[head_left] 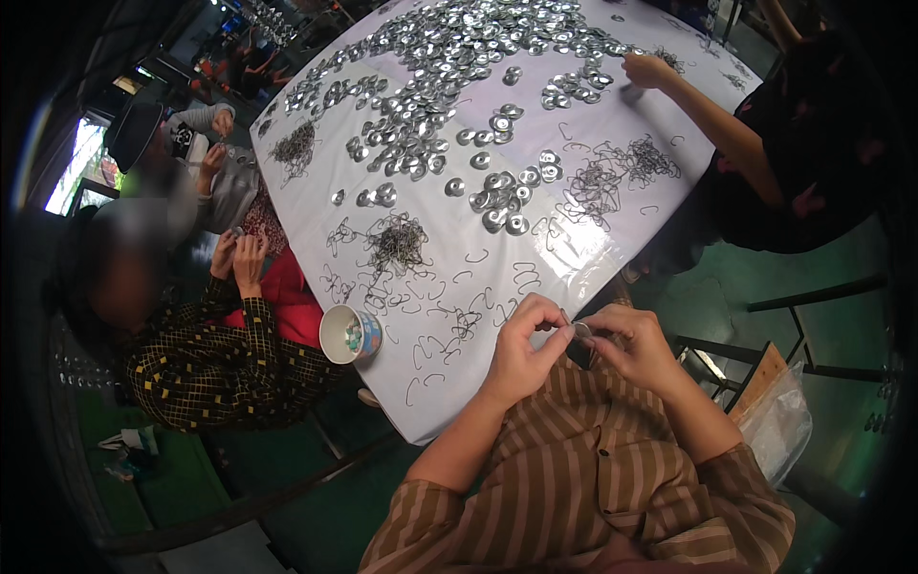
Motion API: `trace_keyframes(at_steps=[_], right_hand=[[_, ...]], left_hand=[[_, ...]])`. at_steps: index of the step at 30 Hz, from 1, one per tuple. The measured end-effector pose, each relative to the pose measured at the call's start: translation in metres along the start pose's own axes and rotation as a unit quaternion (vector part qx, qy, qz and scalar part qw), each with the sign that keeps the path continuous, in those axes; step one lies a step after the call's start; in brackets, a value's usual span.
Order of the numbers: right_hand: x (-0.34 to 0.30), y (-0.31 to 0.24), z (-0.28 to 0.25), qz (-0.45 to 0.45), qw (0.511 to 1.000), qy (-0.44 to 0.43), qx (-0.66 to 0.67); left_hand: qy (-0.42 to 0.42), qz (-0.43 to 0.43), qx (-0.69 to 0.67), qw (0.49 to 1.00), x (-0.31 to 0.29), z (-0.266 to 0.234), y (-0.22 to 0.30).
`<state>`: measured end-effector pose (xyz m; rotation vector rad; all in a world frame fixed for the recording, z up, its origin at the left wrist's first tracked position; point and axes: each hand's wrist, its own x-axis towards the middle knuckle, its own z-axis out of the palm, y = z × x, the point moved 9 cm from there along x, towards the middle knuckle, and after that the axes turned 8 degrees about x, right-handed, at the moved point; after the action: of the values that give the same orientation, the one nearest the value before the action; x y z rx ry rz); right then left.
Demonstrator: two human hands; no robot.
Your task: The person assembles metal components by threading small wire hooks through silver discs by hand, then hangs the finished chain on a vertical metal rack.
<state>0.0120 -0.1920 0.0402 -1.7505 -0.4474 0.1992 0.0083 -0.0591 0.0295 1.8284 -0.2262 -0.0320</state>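
Note:
Over the table's near edge, my left hand point(524, 352) and my right hand point(639, 346) meet with their fingertips nearly touching. A small shiny metal disc point(581, 330), seen almost edge-on, is pinched by my right thumb and fingers. My left thumb and forefinger are pressed together against its left side; what they grip is too small to make out. Loose bent wire hooks point(466, 323) lie on the white table point(435, 407) left of my hands. Farther off is a cluster of round silver discs point(502, 201) with raised centres.
A large heap of discs point(469, 38) covers the far table. Tangled hook piles point(397, 244) lie nearer. A paper cup point(349, 335) holding small pale pieces stands at the left edge. Two people sit left; another person's hand point(650, 71) reaches in from the right.

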Motion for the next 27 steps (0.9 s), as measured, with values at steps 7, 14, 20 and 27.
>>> trace_keyframes(at_steps=[7, 14, 20, 27], right_hand=[[0.013, 0.021, -0.004, 0.02, 0.994, -0.031, 0.101], [0.094, 0.059, -0.004, -0.074, 0.982, 0.087, -0.148], [0.148, 0.071, 0.052, -0.132, 0.94, 0.038, -0.311], [0.142, 0.078, 0.028, -0.019, 0.977, 0.037, -0.208]], left_hand=[[0.028, 0.079, 0.097, 0.992, -0.005, 0.0, 0.016], [0.034, 0.182, 0.171, 0.968, -0.01, 0.011, 0.035], [0.035, 0.171, 0.171, 0.97, -0.017, 0.012, 0.035], [0.041, 0.136, 0.156, 0.978, -0.019, 0.012, 0.024]])
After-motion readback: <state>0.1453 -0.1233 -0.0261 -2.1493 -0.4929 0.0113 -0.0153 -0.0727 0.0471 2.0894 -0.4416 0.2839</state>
